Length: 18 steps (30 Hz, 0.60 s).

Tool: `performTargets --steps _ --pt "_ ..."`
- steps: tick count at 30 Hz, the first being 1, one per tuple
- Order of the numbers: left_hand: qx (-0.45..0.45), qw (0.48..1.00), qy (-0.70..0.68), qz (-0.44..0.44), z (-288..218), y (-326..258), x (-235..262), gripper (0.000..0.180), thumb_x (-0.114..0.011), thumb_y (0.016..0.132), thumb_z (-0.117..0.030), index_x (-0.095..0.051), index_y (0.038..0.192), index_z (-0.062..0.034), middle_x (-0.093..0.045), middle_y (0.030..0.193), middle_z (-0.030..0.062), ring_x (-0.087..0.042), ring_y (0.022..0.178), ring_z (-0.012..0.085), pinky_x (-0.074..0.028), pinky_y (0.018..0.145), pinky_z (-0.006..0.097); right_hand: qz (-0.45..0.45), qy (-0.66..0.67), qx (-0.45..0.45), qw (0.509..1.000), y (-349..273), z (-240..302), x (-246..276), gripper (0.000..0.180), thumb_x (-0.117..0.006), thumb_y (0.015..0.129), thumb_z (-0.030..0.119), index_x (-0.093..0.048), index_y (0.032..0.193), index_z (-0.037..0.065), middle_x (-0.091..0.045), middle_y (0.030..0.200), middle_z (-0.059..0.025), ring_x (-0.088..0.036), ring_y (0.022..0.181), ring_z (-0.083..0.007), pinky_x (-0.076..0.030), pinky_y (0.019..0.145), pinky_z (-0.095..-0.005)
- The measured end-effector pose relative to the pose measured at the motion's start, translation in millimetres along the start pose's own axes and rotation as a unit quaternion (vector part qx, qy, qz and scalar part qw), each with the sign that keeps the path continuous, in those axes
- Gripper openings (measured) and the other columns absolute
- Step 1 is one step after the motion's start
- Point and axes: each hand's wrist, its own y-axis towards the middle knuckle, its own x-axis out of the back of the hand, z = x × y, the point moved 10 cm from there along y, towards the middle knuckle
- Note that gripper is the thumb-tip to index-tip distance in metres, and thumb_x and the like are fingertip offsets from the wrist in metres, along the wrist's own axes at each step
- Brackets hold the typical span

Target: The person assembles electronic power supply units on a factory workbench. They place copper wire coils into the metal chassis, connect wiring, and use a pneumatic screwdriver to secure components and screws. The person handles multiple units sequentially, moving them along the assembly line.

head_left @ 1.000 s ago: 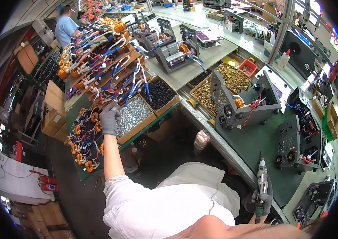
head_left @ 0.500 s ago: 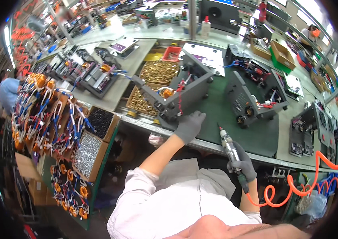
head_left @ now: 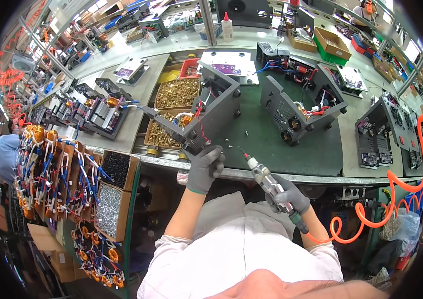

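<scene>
My right hand [head_left: 291,195], in a grey glove, is wrapped round an air screwdriver [head_left: 269,185]. Its bit points up and left over the front edge of the green mat [head_left: 301,157]. A coiled orange hose trails from the tool's lower end. My left hand [head_left: 205,169], gloved too, has its fingers curled at the near corner of a dark grey metal housing [head_left: 216,117]. Whatever those fingers hold, if anything, is hidden. Red wires and a copper-wound coil show inside this housing. A few small screws [head_left: 246,133] lie on the mat between housing and bit.
A second grey housing [head_left: 298,112] stands to the right. Bins of brass-coloured parts [head_left: 177,93] sit behind the left housing. Boxes of black screws [head_left: 117,168] and silver screws [head_left: 109,209] stand at left, beside hanging wired coils [head_left: 54,174]. The orange hose [head_left: 395,184] loops at right.
My left hand has drawn back from the mat toward the housing's corner, its fingers curling in. Small screws now show on the mat. The view has shifted, and the screwdriver leans further left.
</scene>
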Motion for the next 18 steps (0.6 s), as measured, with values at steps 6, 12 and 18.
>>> performTargets --steps 6,12,18 --pt "-0.071 0.997 0.011 -0.014 -7.7 -11.9 -11.3 0.03 -0.059 0.095 -0.007 -0.057 0.123 0.0022 -0.07 0.099 0.0142 -0.069 0.078 0.0174 -0.053 0.058 0.024 0.065 -0.009 -0.011 0.998 0.4 10.3 -42.7 0.096 -0.081 0.062 0.028 -0.037 0.142 -0.001 -0.054 0.094 -0.0065 -0.056 0.065 -0.0114 -0.051 0.054 -0.0269" --pt "-0.119 0.989 0.079 -0.046 -21.9 -26.6 -23.8 0.029 -0.059 0.094 -0.003 -0.061 0.123 0.003 -0.07 0.106 0.0127 -0.069 0.086 0.016 -0.058 0.073 0.027 0.034 -0.034 -0.013 0.999 3.9 -1.3 -35.5 0.098 -0.08 0.061 0.027 -0.036 0.144 0.0 -0.053 0.1 -0.0069 -0.058 0.071 -0.0119 -0.052 0.058 -0.027" --pt "-0.29 0.91 0.285 -0.078 -43.0 -38.3 -31.0 0.027 -0.061 0.09 0.0 -0.066 0.116 0.002 -0.071 0.097 0.0132 -0.069 0.08 0.0191 -0.058 0.07 0.029 0.034 -0.009 -0.016 0.999 8.2 -6.7 -39.0 0.095 -0.079 0.06 0.021 -0.037 0.142 -0.001 -0.054 0.099 -0.0091 -0.059 0.068 -0.0151 -0.054 0.056 -0.0288"
